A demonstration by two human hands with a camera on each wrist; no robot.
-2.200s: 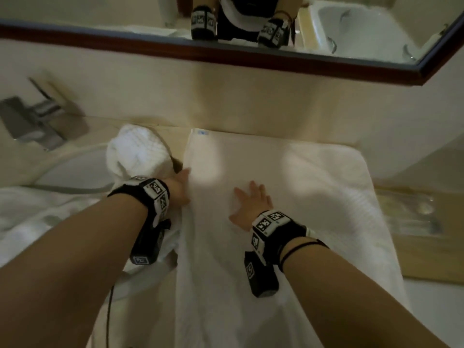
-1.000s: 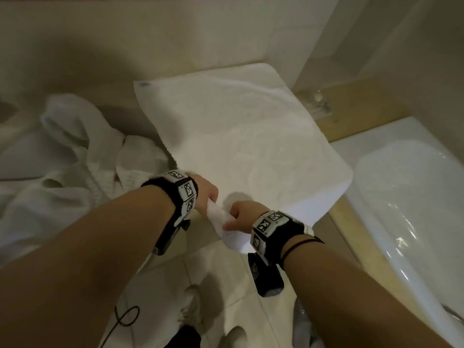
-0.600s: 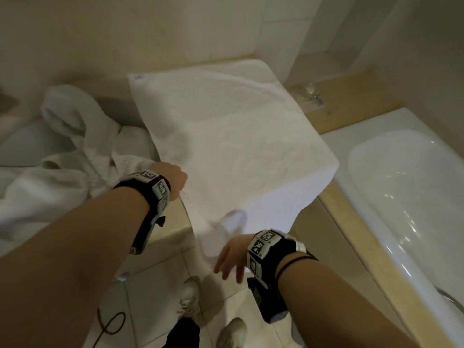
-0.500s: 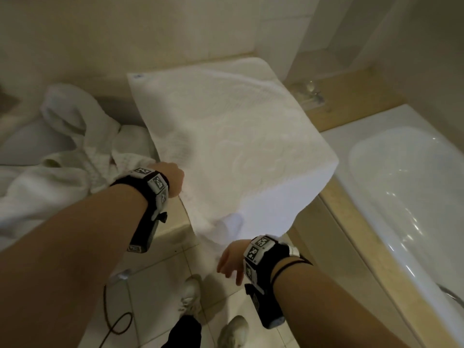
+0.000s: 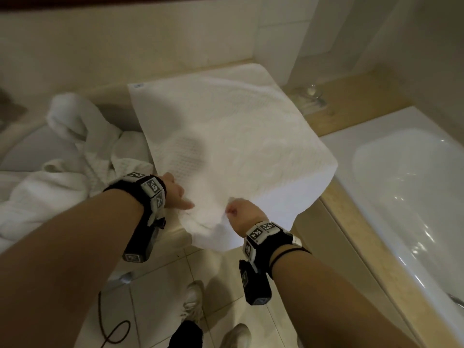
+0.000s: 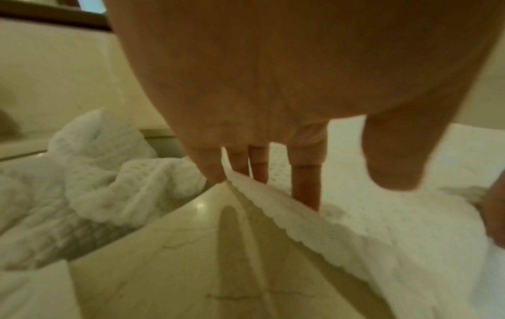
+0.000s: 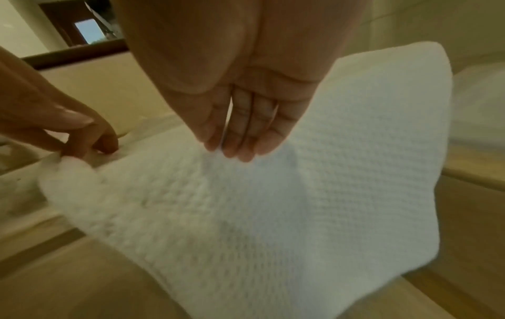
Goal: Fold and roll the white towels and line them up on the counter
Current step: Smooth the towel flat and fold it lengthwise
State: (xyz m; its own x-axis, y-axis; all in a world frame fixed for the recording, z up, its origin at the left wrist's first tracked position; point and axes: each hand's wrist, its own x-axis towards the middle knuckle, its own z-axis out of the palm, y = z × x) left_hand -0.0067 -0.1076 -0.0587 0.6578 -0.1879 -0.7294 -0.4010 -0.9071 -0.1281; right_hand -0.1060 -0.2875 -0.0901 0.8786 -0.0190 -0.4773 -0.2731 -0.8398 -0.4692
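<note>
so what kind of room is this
Most likely a bathroom, perhaps a hotel's. A white bathtub sits at the right, a stone counter meets a tiled floor, and white towels lie spread and heaped on the counter.

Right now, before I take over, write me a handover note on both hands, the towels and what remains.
Left hand: pinches the near left edge of the flat white towel, fingers on top of it.
Right hand: grips the towel's near edge, which bunches between the two hands.
The towel lies spread on the counter, its near end hanging over the front edge. A crumpled white towel heap lies at the left.
Done: towel laid out flat.
Left: fold, roll, do the rest, line them up. No rolled towel is in view.
</note>
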